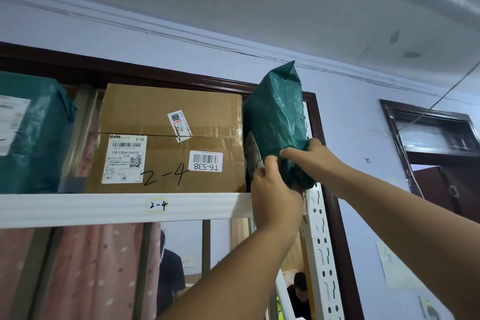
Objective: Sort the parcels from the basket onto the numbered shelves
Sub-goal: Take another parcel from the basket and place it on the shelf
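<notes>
A green plastic-wrapped parcel [276,119] stands upright at the right end of the top shelf [78,209], squeezed between a cardboard box and the white upright. My left hand [275,189] grips its lower front, over a white label. My right hand [309,154] curls round its lower right side. The shelf's front edge carries a small tag reading 2-4 [156,205]. The brown cardboard box [168,138] beside the parcel has 2-4 written on it in marker. The basket is out of view.
Another green parcel [33,132] sits at the shelf's left end. The perforated white upright [322,254] runs down at the right. Pink curtains [91,273] hang behind the rack. Two people [298,293] are seen below through the rack. A dark doorway [441,163] opens at the far right.
</notes>
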The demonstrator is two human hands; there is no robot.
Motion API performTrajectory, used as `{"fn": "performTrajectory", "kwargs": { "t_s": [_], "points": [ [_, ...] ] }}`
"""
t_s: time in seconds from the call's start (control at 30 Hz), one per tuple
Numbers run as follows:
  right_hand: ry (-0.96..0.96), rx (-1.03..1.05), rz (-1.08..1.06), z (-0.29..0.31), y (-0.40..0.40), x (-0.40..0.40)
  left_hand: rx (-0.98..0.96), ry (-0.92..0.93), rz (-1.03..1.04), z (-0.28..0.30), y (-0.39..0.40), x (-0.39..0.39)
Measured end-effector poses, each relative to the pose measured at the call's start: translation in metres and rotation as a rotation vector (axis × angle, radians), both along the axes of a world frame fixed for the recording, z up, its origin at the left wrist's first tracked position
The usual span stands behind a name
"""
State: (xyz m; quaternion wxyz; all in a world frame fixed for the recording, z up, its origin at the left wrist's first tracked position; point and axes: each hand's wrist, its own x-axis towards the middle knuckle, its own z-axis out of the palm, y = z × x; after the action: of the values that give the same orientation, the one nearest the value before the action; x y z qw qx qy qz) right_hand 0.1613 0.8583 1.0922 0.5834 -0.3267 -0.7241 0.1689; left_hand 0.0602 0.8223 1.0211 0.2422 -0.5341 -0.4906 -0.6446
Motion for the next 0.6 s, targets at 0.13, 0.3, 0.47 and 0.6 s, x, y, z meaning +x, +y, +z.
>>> {"fn": "performTrajectory", "kwargs": {
  "t_s": [0.13, 0.3, 0.47, 0.6],
  "points": [
    [-0.015, 0.2, -0.107, 0.001, 0.007, -0.003, 0.026, 0.101, 0.159, -0.004, 0.007, -0.005],
    [-0.084, 0.215, -0.093, 0.003, 0.015, -0.004, 0.068, 0.224, 0.338, -0.007, 0.017, -0.01],
    [-0.136, 0.23, -0.062, 0.001, 0.025, -0.004, 0.062, 0.224, 0.352, -0.007, 0.02, -0.009],
    [-0.13, 0.248, -0.024, -0.002, 0.031, -0.005, 0.054, 0.199, 0.33, -0.008, 0.023, -0.014]
  ]
}}
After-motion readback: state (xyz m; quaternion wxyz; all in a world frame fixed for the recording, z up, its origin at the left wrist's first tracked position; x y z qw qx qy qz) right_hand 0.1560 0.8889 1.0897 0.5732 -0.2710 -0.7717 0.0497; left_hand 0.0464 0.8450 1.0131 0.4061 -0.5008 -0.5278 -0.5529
